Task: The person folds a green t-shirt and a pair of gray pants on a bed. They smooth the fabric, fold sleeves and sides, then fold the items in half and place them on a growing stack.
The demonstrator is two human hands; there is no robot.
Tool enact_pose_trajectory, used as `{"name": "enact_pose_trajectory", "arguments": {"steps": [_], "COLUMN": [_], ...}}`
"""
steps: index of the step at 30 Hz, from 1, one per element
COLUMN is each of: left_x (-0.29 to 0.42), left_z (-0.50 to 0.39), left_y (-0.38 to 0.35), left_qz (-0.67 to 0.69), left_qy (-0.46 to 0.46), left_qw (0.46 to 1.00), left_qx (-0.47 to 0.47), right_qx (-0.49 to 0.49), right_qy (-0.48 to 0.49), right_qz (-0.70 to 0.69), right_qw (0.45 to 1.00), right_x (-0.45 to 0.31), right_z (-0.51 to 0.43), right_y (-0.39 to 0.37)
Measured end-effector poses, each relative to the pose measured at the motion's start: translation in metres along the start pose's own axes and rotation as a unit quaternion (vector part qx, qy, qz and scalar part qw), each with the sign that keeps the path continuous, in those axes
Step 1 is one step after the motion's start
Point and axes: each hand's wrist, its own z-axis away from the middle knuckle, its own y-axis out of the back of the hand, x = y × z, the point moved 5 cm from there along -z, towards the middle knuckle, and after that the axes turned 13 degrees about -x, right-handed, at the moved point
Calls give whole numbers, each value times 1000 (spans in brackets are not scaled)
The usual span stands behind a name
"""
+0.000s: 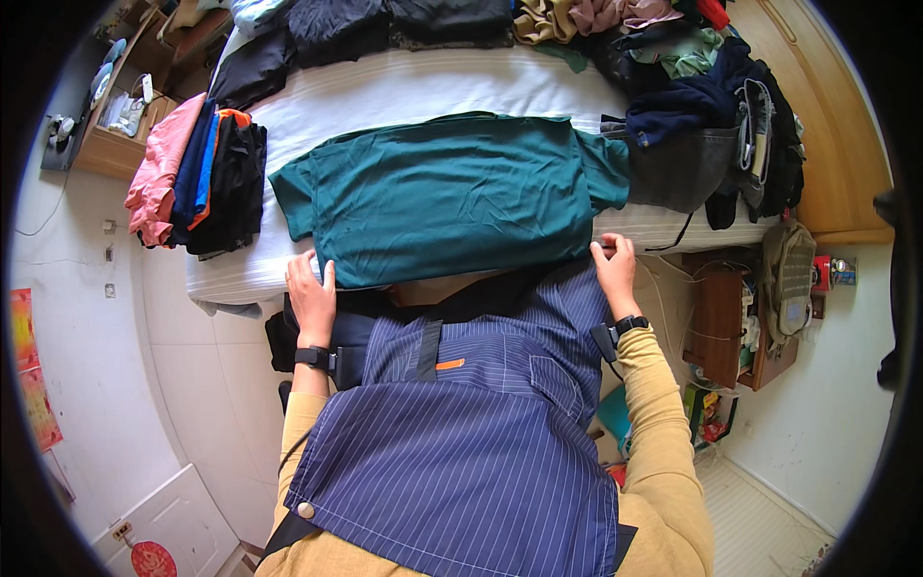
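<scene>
A dark green short-sleeved garment (454,195) lies spread sideways across the near part of the bed, a sleeve sticking out at each end, its surface lightly wrinkled. My left hand (312,292) is at its near left corner, thumb and fingers apart, resting by the bed's edge with nothing visibly held. At the near right corner, my right hand (613,263) has its thumb and fingers close to the garment's edge; whether cloth is pinched between them cannot be told. Both wrists wear black straps with small devices.
On the white-covered bed (447,79), folded clothes (209,173) lie at the left and dark folded garments (339,29) at the far side. Loose clothes (685,101) heap at the right. A wooden cabinet (717,324) and a backpack (787,281) stand right of the bed.
</scene>
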Motion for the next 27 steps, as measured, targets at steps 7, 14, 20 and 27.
{"name": "enact_pose_trajectory", "arguments": {"steps": [7, 14, 20, 27], "left_x": [-17, -34, -52, -57], "left_z": [9, 11, 26, 29], "left_y": [-11, -41, -62, -47], "left_qz": [14, 157, 584, 537], "left_qy": [106, 158, 217, 234], "left_qw": [992, 966, 780, 807], "left_qx": [-65, -131, -62, -71], "right_qx": [-91, -41, -49, -86], "right_qy": [-114, -109, -122, -182], "right_qz": [-90, -333, -452, -421], "right_qw": [985, 936, 882, 885], "right_x": [12, 21, 31, 35], "right_z": [-12, -2, 0, -1], "right_y": [-26, -38, -30, -19]}}
